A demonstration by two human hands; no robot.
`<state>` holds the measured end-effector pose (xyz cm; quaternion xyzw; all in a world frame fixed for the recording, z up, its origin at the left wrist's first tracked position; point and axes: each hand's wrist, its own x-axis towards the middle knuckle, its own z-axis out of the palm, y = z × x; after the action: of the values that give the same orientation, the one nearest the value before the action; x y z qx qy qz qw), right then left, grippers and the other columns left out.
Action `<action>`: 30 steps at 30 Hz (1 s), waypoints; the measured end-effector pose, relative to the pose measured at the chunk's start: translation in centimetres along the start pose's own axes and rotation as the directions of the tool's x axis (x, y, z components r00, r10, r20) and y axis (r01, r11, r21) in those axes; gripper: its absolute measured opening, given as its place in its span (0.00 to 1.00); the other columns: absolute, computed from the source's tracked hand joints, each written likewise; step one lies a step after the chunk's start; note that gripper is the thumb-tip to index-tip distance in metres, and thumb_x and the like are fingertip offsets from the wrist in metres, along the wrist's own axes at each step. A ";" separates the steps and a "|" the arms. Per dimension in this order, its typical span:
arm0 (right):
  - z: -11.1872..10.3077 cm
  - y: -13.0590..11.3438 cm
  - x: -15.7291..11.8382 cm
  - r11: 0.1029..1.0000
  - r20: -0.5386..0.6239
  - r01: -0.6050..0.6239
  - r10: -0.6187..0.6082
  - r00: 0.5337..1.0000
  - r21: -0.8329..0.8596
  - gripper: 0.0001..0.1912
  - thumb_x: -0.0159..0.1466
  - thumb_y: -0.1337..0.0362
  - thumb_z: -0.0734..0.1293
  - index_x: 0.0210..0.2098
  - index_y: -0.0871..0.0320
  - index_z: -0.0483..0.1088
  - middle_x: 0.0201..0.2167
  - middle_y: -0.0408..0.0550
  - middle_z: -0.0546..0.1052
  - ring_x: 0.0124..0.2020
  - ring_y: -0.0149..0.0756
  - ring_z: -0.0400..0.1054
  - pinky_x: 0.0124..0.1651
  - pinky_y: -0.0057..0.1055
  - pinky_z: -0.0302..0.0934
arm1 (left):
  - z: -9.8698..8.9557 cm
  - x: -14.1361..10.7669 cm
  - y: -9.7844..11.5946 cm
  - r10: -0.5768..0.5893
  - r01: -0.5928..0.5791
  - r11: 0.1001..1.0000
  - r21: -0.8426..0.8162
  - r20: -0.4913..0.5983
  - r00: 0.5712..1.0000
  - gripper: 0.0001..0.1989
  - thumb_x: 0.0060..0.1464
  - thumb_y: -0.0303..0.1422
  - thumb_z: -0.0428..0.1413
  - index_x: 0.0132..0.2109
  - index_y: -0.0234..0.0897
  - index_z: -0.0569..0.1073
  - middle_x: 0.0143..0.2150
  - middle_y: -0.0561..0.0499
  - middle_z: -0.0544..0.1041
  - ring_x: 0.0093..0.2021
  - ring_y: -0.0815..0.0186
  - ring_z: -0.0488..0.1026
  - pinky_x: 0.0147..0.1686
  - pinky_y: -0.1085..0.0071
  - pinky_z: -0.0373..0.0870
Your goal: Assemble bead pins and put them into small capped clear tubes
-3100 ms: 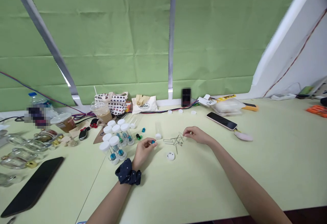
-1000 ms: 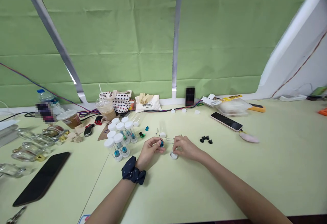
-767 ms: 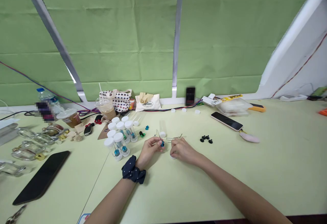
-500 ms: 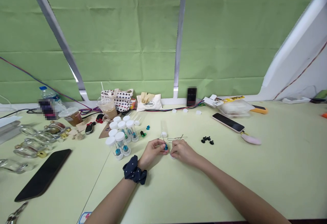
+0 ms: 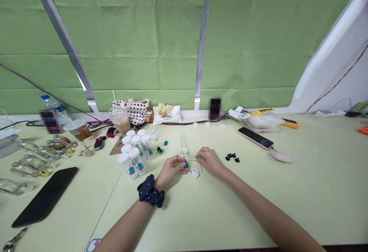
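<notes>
My left hand (image 5: 170, 169) is closed in a pinch around a small blue plastic piece (image 5: 186, 164) with a thin metal rod standing up from it. My right hand (image 5: 210, 161) hovers low over several thin metal rods (image 5: 192, 156), its fingers pinched together; a thin rod (image 5: 201, 167) sticks out beneath its fingertips. Between the hands, a round white cap (image 5: 194, 173) with small dark spots on its face rests on the table. Just behind stands or lies a clear tube (image 5: 184, 142) with a white cap at its near end.
Left of my hands stand several white-capped clear vials (image 5: 133, 153) with blue pieces inside. Small green pieces (image 5: 160, 150) lie beside them, and black pieces (image 5: 232, 156) to the right. Phones (image 5: 255, 138), drink cups (image 5: 119, 120) and glass bottles (image 5: 27, 166) are spread farther out.
My right hand has moved off the white cap, up and to the right, uncovering the cap. The rod at its fingers now points down. My left hand holds still with the blue piece.
</notes>
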<state>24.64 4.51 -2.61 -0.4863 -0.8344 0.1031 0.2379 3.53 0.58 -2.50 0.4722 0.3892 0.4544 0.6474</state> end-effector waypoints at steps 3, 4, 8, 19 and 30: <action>1.3 -1.0 0.2 0.999 0.019 0.005 -0.004 1.000 -0.053 0.04 0.60 0.67 0.64 0.32 0.56 0.71 0.34 0.47 0.71 0.42 0.37 0.63 0.42 0.34 0.51 | -0.2 0.1 -0.2 0.009 -0.009 1.000 -0.001 0.014 1.000 0.18 0.41 0.39 0.64 0.36 0.31 0.72 0.34 0.46 0.75 0.33 0.60 0.77 0.38 0.62 0.73; 1.7 -1.3 0.4 0.997 0.015 -0.011 0.012 1.000 -0.072 0.03 0.60 0.68 0.64 0.31 0.57 0.71 0.34 0.47 0.71 0.42 0.37 0.63 0.41 0.34 0.50 | -0.2 0.1 -0.3 0.011 -0.011 1.000 0.000 0.016 1.000 0.18 0.41 0.39 0.64 0.36 0.31 0.72 0.34 0.46 0.75 0.33 0.60 0.77 0.38 0.62 0.73; 2.6 -1.7 0.7 0.986 0.035 -0.036 0.042 0.998 -0.161 0.05 0.61 0.69 0.63 0.29 0.59 0.68 0.34 0.47 0.69 0.40 0.37 0.62 0.38 0.32 0.50 | -0.3 0.2 -0.5 0.015 -0.015 1.000 0.014 0.015 1.000 0.18 0.41 0.39 0.64 0.36 0.31 0.71 0.34 0.46 0.75 0.33 0.60 0.77 0.37 0.62 0.73; -0.9 -2.4 -0.1 0.997 0.052 -0.024 0.028 0.998 -0.078 0.06 0.65 0.70 0.56 0.34 0.57 0.62 0.28 0.46 0.70 0.29 0.33 0.62 0.30 0.28 0.49 | 0.0 0.0 0.0 0.014 -0.015 0.999 0.030 0.023 1.000 0.17 0.41 0.38 0.64 0.35 0.31 0.71 0.34 0.47 0.74 0.33 0.60 0.77 0.36 0.63 0.73; -3.9 -1.9 -0.7 0.969 0.247 0.008 -0.071 0.967 0.246 0.10 0.61 0.68 0.59 0.30 0.60 0.71 0.28 0.46 0.71 0.24 0.28 0.63 0.29 0.25 0.55 | -0.1 0.0 -0.3 0.020 -0.022 0.999 0.037 0.035 0.999 0.17 0.43 0.39 0.63 0.36 0.31 0.70 0.36 0.47 0.73 0.34 0.59 0.77 0.39 0.60 0.72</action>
<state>25.43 2.75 1.36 -0.4196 -0.8486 0.2610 0.1890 3.49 0.61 -2.80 0.4961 0.3816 0.4456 0.6401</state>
